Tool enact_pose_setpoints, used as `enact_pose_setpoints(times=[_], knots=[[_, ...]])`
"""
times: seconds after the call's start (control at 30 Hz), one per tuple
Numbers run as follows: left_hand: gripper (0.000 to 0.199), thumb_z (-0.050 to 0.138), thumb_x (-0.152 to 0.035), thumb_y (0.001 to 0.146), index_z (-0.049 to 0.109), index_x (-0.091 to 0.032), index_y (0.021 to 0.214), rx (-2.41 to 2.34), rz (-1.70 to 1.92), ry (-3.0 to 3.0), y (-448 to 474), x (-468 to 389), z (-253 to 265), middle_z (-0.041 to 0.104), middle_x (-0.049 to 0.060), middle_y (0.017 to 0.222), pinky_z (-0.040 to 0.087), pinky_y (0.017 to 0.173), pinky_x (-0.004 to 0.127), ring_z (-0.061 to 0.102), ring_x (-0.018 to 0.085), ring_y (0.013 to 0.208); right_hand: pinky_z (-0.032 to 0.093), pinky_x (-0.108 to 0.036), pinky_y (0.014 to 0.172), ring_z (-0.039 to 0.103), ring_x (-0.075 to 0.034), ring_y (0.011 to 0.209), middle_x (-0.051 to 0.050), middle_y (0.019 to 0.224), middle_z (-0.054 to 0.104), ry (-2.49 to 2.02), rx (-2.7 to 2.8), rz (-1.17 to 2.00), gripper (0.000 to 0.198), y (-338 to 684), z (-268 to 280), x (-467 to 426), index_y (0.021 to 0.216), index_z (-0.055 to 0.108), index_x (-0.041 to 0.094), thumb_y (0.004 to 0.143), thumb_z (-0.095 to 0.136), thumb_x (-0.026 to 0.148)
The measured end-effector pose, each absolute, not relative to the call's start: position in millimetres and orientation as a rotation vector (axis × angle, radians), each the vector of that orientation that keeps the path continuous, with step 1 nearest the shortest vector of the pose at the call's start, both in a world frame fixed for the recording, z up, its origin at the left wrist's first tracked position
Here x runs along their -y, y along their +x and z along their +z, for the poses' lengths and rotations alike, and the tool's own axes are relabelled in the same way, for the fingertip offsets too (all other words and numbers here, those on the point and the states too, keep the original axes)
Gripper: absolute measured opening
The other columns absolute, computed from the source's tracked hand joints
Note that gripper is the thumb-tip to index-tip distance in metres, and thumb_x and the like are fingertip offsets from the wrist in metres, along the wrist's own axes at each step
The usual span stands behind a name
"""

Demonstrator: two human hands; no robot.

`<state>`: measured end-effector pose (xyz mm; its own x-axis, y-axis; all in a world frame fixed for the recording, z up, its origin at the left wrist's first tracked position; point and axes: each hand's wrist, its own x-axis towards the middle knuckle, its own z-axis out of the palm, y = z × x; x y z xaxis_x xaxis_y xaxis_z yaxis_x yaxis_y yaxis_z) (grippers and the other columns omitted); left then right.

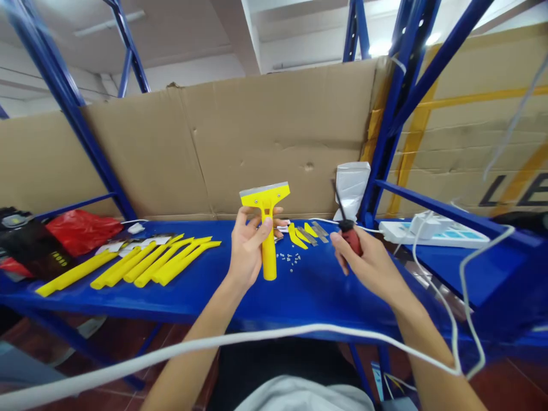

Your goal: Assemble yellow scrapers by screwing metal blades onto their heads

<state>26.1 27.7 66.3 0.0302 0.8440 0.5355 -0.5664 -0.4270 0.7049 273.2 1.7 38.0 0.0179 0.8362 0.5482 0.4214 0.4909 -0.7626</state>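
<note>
My left hand (250, 245) grips a yellow scraper (269, 260) by its handle and holds it upright, with a metal blade along its wide top edge and two screws in the head. In my right hand (363, 257) is a screwdriver (350, 235) with a dark red and black handle, its shaft pointing up and apart from the scraper. Between the hands lie small screws (294, 258), loose yellow clamp pieces (296, 235) and metal blades (319, 231). Several yellow scraper handles (149, 265) lie in a row to the left.
A blue table (308, 297) carries everything, with cardboard (274, 125) standing behind it. At left are a black box (36, 242) and a red plastic bag (83, 228). A white power strip (432, 234) lies at right. A white cable (257, 337) crosses in front of my forearms.
</note>
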Motion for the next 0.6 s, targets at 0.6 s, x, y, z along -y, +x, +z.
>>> enact_pose_setpoints(times=[0.6], knots=[[0.019,0.069,-0.026,0.106,0.082,-0.015,0.113,-0.3,0.895,0.581,20,-158,64,0.07,0.007,0.093,0.057,0.08,0.032,0.063,0.016,0.076,0.05,-0.025,0.055,0.07,-0.017,0.064,0.0,0.079,0.075,-1.085,1.224,1.489,0.064,174,36,-75,0.103,0.068,0.021,0.067,0.11,0.054]])
